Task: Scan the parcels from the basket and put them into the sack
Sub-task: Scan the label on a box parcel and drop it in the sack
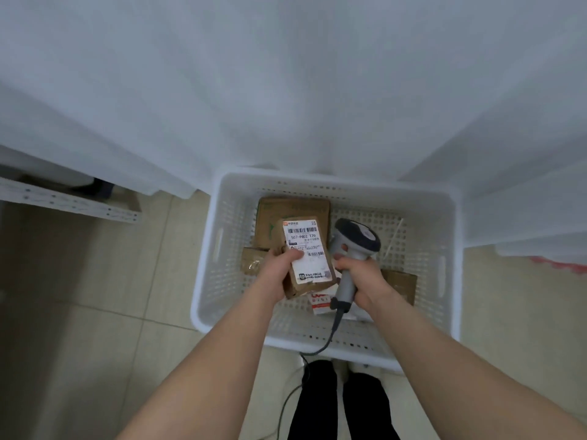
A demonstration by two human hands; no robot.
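Tiled floor point(95, 281); one basket point(333, 179), four parcels point(292, 217); one held parcel point(306, 249); one scanner point(355, 236)

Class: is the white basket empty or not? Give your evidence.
Not empty: the basket holds several brown parcels on its floor, below the labelled parcel in the left hand.

Parcel sorting room of a courier depot, white perforated basket point(333, 178) of cardboard parcels point(292, 214) on a pale tiled floor point(111, 281), labelled parcel point(309, 249) with barcode sticker, corded barcode scanner point(355, 242), white sheeting point(286, 90) hung behind, punched metal shelf rail point(63, 201) at left
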